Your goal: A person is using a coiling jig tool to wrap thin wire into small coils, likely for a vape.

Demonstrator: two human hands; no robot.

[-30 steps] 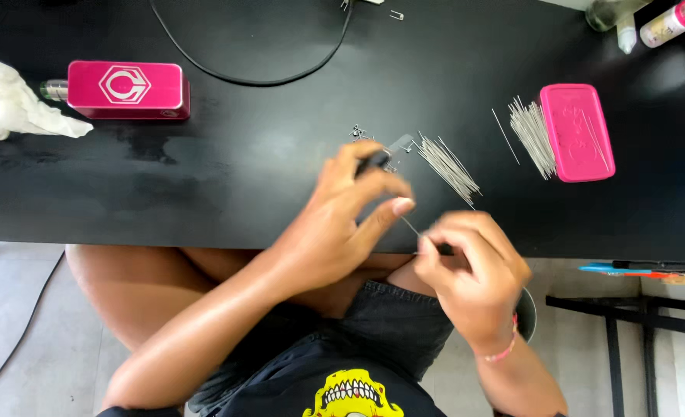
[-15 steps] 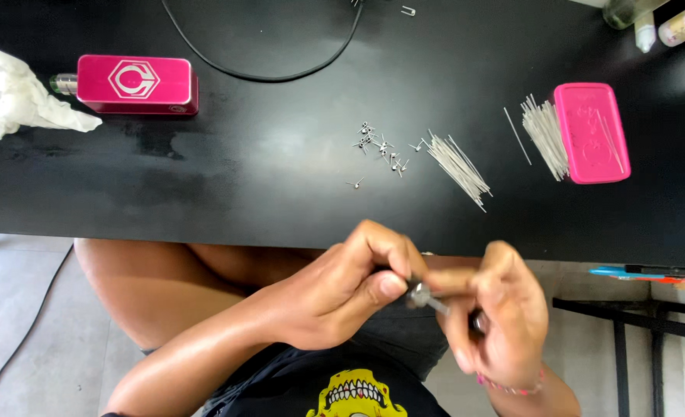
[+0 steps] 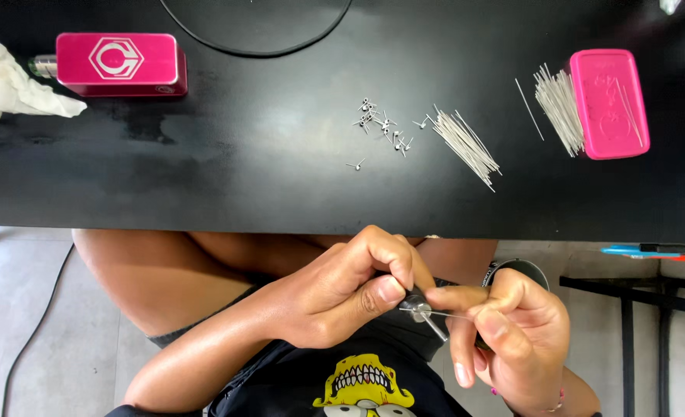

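From the head view, my left hand and right hand have come off the surface and now work low, over my lap. The left grip pinches a small metal tool; the right grip pinches a thin wire pin laid across its tip. Beyond the grip lie the bent pieces and a bundle of straight pins, uncovered since the hands withdrew, so I judge another pin is being formed.
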